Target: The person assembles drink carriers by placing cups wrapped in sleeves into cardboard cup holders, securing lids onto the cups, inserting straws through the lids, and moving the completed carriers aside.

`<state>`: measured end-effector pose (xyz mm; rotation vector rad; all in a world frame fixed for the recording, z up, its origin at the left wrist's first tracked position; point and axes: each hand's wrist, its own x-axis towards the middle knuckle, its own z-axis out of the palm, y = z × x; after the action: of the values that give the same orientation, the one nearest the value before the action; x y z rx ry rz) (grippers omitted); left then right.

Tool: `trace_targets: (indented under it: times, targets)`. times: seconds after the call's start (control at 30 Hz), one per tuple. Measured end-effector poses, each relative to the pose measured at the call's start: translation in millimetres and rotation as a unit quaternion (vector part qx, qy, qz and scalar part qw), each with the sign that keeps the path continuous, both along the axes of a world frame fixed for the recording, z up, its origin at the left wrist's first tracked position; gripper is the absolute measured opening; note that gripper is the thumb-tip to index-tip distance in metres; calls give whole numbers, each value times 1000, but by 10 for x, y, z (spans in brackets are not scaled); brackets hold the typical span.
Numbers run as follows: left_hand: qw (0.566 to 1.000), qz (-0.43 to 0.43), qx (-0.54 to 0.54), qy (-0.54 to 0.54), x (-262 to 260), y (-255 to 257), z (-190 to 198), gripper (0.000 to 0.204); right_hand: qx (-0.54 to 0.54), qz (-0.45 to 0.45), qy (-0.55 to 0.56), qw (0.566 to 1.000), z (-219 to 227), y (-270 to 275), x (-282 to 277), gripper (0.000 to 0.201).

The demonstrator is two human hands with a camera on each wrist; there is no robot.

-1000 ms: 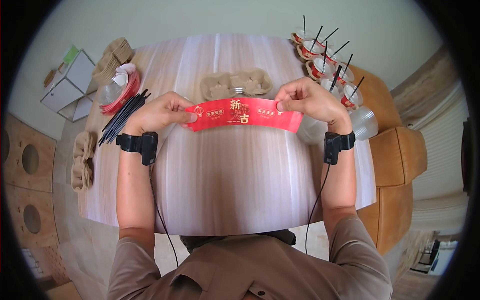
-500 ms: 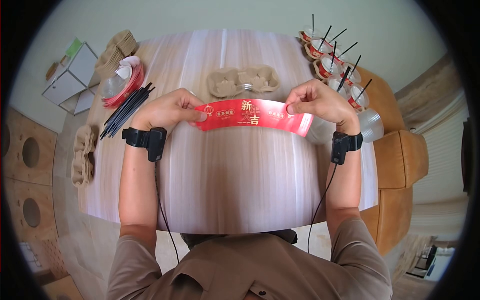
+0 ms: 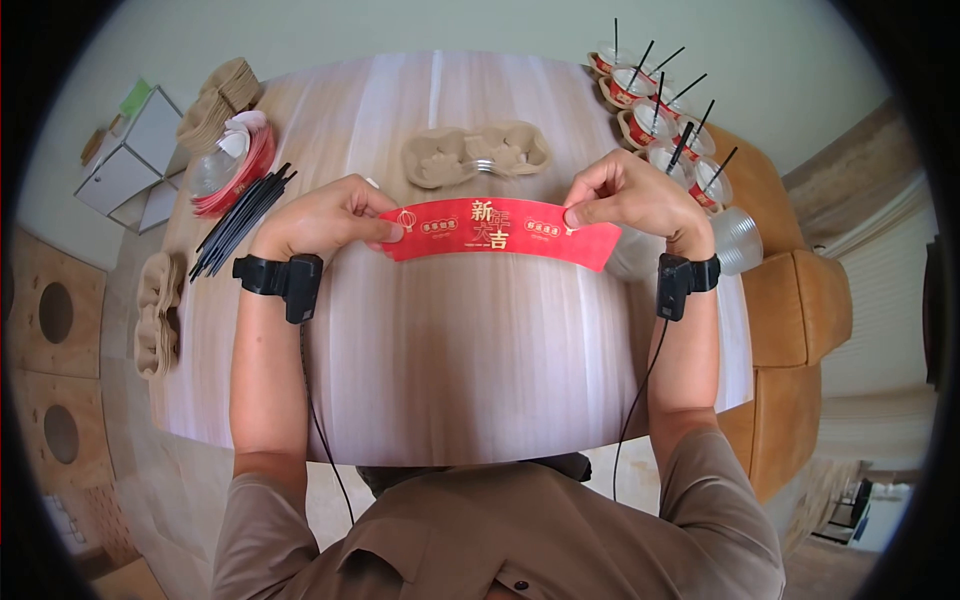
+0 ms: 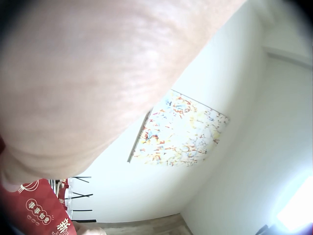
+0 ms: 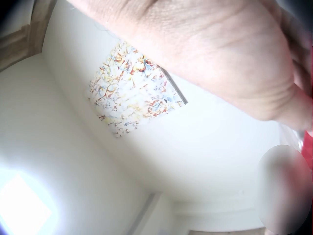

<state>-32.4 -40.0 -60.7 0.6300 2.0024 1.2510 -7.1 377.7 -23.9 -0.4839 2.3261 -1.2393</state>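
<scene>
A curved red paper cup sleeve with gold lettering is stretched between both hands over the table, its printed face up. My left hand pinches its left end between thumb and fingers. Near its right end, my right hand pinches the top edge, and the corner sticks out past the thumb. Just beyond the sleeve sits a brown pulp cup carrier, with the ridged edge of a clear plastic piece in front of it. In the left wrist view, part of the red sleeve shows below the hand.
Black straws, a pile of red sleeves and stacked carriers lie at the left. More carriers line the left edge. At the right stand red-sleeved cups with straws, and nested clear cups. A tan leather seat adjoins the table.
Both hands keep the same pinch on the cup sleeve. The whole head view has shifted slightly, and the sleeve now overlaps less of the clear piece beyond it than one second ago.
</scene>
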Motion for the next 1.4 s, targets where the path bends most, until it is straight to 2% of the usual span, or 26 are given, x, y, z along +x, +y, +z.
trace_targets:
  times: [0.47, 0.53, 0.67, 0.73, 0.9, 1.0, 1.07, 1.1, 1.17, 1.23, 1.27, 1.33, 1.37, 1.4]
  targets:
    - [1000, 10, -13, -11, -3, 30, -21, 28, 30, -4, 12, 999, -3, 14, -5, 21]
    - [1000, 14, -6, -17, 10, 38, -14, 28, 36, -15, 3, 999, 23, 1, 4, 10]
    - [1000, -6, -10, -17, -5, 32, -28, 24, 31, -15, 7, 999, 5, 0, 7, 10]
    - [1000, -10, -10, -15, -22, 27, -54, 24, 49, 0, 8, 999, -12, 8, -17, 22]
    - [1000, -6, -16, 2, 17, 79, -78, 27, 102, -6, 4, 995, -20, -18, -44, 20]
    - [999, -5, -29, 33, 125, 241, -5, 24, 135, -24, -7, 991, -88, -3, -64, 18]
    - [984, -41, -134, 108, 226, 394, 98, 21, 145, -30, -12, 989, -98, -16, -74, 16]
    - [984, -40, -133, 108, 255, 464, 104, 21, 148, -52, -28, 987, -81, -37, -69, 16]
    - [957, -72, -215, 181, 303, 561, 113, 18, 152, -72, -43, 985, -75, -86, -52, 16]
    - [958, -59, -206, 189, 300, 597, 7, 19, 90, -143, -23, 985, -101, -126, -33, 28]
    - [954, -43, -210, 209, 288, 611, -22, 19, 90, -142, -23, 985, -125, -144, -54, 28]
    - [949, -26, -214, 229, 284, 624, -35, 18, 11, -239, 16, 971, -183, -201, -114, 49]
    - [940, -6, -215, 267, 288, 623, -37, 18, 11, -238, 17, 971, -205, -257, -118, 49]
    - [928, 15, -216, 303, 291, 619, -39, 17, 46, -266, 66, 961, -225, -347, -114, 57]
